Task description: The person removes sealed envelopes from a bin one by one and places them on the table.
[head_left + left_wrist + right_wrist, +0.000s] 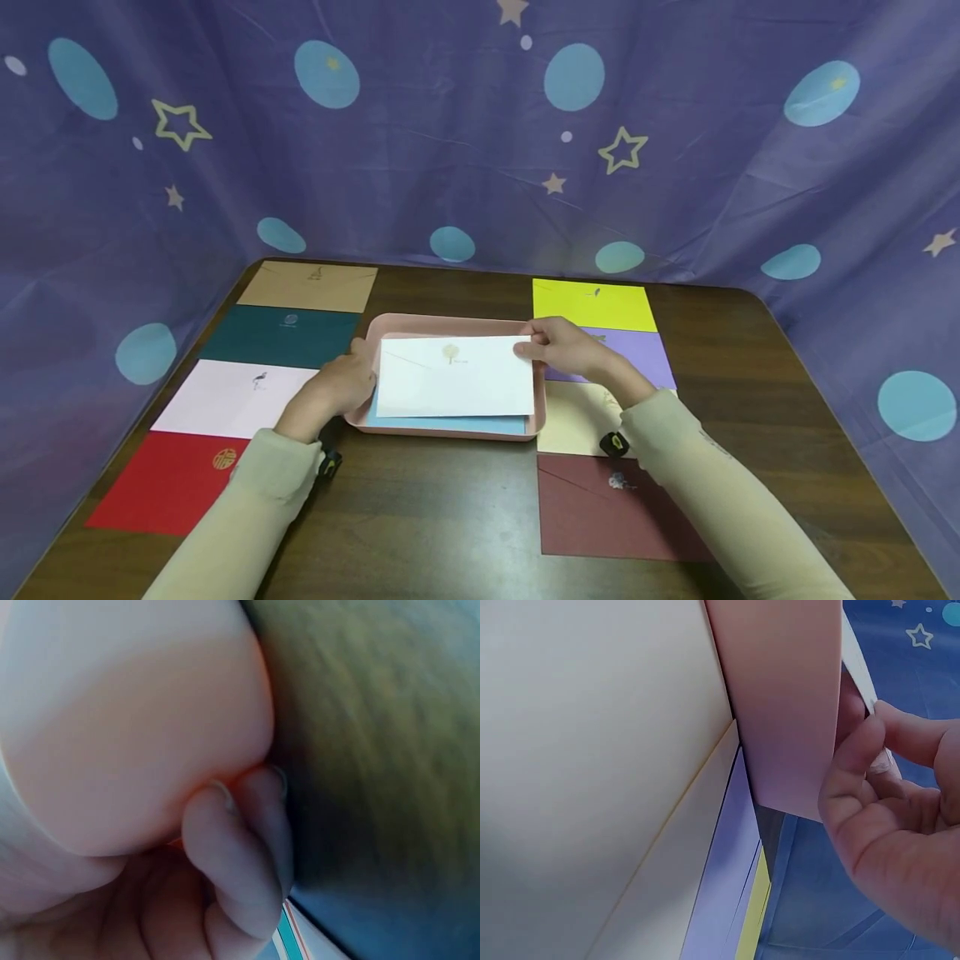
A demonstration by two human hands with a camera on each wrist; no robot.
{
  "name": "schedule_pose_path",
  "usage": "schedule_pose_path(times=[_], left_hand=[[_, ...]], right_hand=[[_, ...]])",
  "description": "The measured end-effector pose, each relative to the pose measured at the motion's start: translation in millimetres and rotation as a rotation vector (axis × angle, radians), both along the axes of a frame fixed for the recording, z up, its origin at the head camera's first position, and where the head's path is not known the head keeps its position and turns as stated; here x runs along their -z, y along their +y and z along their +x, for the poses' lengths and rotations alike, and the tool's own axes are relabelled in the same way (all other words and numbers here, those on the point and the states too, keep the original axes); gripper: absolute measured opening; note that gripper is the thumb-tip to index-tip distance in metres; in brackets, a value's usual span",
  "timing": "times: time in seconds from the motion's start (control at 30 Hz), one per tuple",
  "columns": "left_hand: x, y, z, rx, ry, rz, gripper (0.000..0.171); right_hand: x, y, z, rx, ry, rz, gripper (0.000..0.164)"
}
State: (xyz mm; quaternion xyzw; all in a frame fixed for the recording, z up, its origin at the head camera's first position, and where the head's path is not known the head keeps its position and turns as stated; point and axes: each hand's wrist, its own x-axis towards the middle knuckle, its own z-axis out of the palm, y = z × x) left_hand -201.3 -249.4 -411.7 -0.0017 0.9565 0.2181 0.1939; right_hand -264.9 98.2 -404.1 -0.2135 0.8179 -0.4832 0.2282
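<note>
A pink tray (450,323) stands in the middle of the table. Its left rim is held by my left hand (341,383); the left wrist view shows curled fingers (232,855) against the tray's outer wall (165,742). At the tray's right side, my right hand (566,346) pinches the upper right corner of a white envelope (450,387) printed with a small tree. In the right wrist view, thumb and finger meet on the envelope's edge (859,664), above the tray rim. Below the white envelope, a light blue envelope (450,422) lies in the tray, mostly covered.
Left of the tray runs a column of tan (300,287), dark green (277,335), pale pink (225,398) and red (165,483) envelopes. Yellow (592,304), purple (648,354), cream (570,421) and maroon (600,517) ones line the right. A patterned curtain (450,167) surrounds the table.
</note>
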Motion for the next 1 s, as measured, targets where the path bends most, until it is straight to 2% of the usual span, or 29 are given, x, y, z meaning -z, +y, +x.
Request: schedule_pose_path(times=[0.13, 0.53, 0.77, 1.0], left_hand=[[0.2, 1, 0.5, 0.002, 0.001, 0.002, 0.056], [-1.2, 3, 1.2, -0.019, 0.001, -0.016, 0.052], [-0.6, 3, 0.2, -0.008, 0.017, -0.032, 0.047], [1.0, 2, -0.7, 0.014, 0.044, -0.051, 0.044]], right_hand=[[2.6, 3, 0.2, 0.004, -0.023, -0.024, 0.015], [-2.7, 8, 4.7, 0.015, 0.045, 0.03, 0.019], [-0.1, 14, 2.0, 0.093, 0.112, 0.024, 0.026], [-8.6, 31, 1.3, 0.11, 0.128, 0.011, 0.031]])
